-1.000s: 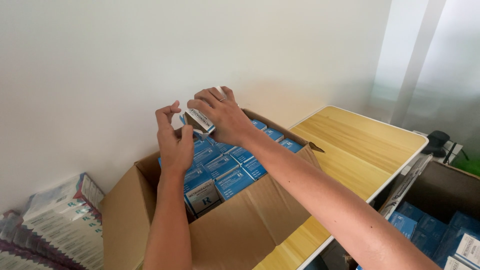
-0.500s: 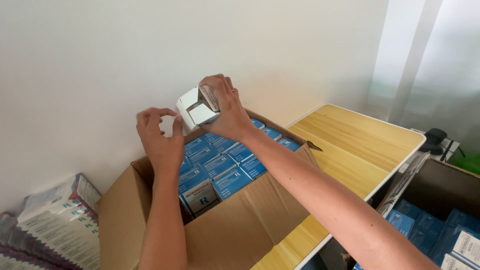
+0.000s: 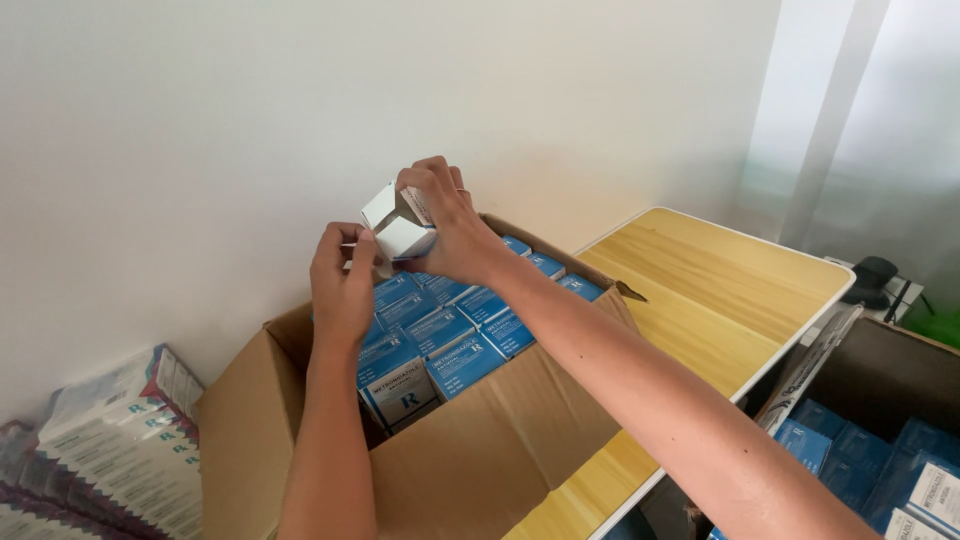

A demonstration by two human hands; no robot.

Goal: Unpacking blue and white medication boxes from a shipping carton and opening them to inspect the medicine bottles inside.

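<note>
I see my right hand (image 3: 450,235) gripping a small white carton (image 3: 400,222), fingers curled over its top and far side, thumb below. The carton is plain white on the faces toward me, with a printed grey side panel under my fingers. It is held in the air above the far left corner of the big cardboard box (image 3: 480,450), tilted, with one open end and its loose flaps pointing left and slightly down toward my other hand. Its long axis I cannot tell for sure; it looks nearly cube-shaped. My left hand (image 3: 345,285) is just left of it, thumb and forefinger pinched together at the flap edge, the other fingers loosely curled. The cardboard box is filled with rows of blue packs (image 3: 440,335). It sits on a wooden table (image 3: 720,290). Near left lies a stack of wrapped bundles (image 3: 110,440).
</note>
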